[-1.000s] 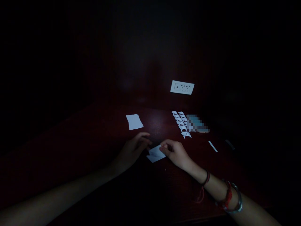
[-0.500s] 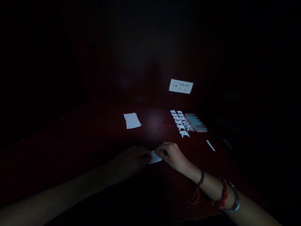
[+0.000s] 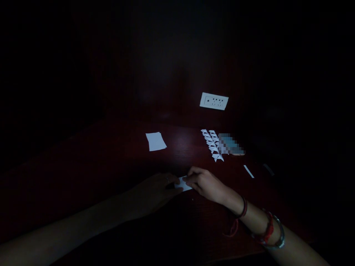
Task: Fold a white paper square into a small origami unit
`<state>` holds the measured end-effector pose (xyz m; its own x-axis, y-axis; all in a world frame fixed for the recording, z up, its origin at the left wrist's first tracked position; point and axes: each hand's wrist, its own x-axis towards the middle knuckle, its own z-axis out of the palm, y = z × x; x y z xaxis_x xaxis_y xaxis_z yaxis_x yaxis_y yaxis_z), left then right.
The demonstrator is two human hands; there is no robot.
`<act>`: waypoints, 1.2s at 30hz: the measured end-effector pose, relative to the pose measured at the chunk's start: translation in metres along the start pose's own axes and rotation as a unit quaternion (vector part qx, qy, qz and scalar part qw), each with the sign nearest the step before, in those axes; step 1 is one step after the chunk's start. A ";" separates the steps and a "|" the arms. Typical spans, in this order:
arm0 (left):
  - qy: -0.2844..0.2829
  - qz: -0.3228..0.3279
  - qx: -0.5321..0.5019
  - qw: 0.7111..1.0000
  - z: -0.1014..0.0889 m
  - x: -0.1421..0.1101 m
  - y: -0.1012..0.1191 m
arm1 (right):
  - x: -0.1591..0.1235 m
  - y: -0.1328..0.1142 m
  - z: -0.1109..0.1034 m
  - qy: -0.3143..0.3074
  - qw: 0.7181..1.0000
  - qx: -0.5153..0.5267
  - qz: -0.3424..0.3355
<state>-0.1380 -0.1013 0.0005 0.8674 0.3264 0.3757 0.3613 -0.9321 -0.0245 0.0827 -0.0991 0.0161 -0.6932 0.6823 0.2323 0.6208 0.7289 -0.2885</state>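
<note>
A small piece of white paper lies low over the dark red table, between my two hands. My left hand, wearing a ring, grips its left side, with the fingers along the far edge and the thumb on the near part. On the right side, my right hand pinches the paper with thumb and fingers; bracelets circle that wrist and forearm. Dim light hides part of the left fingers, and I cannot make out the paper's folds clearly.
Behind my hands lies a stack of white paper sheets. Rows of folded paper pieces stand to the right, beside a phone partly blurred out. Farther right is a paper strip. A socket panel is on the wall.
My right hand has shifted slightly to the right along the paper. The left thumb has moved a little onto the paper's near edge. Everything else stays in place.
</note>
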 end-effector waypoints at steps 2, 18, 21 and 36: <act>-0.003 -0.001 -0.004 1.000 0.002 -0.001 -0.003 | 0.000 -0.001 -0.001 0.006 1.000 -0.001 -0.010; -0.030 0.006 -0.033 0.999 -0.005 -0.005 -0.009 | -0.003 0.000 -0.011 -0.034 0.994 0.075 -0.065; -0.050 -0.008 -0.042 0.998 -0.006 -0.005 -0.010 | -0.006 0.003 -0.015 -0.051 0.992 0.084 -0.076; -0.074 -0.023 -0.067 0.995 0.000 -0.004 -0.017 | -0.001 0.009 -0.007 -0.053 0.990 0.019 -0.129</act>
<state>-0.1479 -0.0872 -0.0008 0.8956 0.3788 0.2334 0.3611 -0.9253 0.1160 0.0917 -0.0927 0.0198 -0.8633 0.4617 0.2040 0.4044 0.8745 -0.2678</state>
